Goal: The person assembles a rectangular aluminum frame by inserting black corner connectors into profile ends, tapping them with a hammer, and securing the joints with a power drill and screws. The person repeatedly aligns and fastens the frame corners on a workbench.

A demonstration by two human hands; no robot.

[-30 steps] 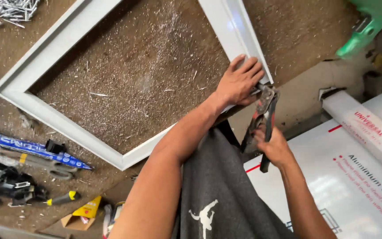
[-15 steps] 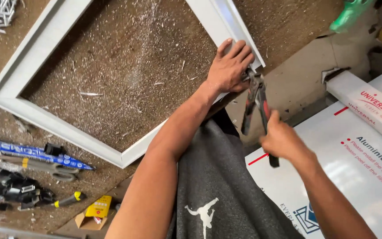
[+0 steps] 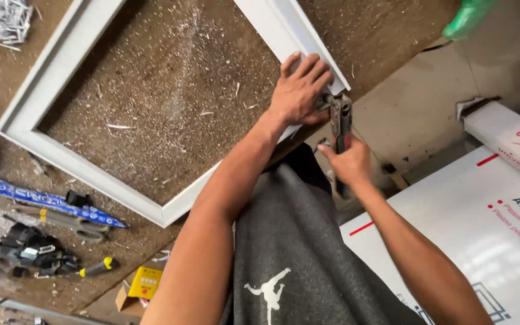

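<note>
A white rectangular aluminium frame lies flat on a brown work surface strewn with metal shavings. My left hand presses palm down on the frame's right rail, fingers spread over it. Beside it, my right hand grips the handles of dark metal pliers. The pliers' jaws point up at the frame's outer edge, just under my left fingers. Whether the jaws bite the rail is hidden by my hand.
A white protective-film panel lies at the right, with a white profile above it. At the left lie a blue strip, grey snips, black fittings, a yellow-tipped tool and a yellow box. Loose screws sit top left.
My right hand has closed the pliers' handles and drawn in under my left hand. The view has shifted slightly; my left hand keeps its place on the rail.
</note>
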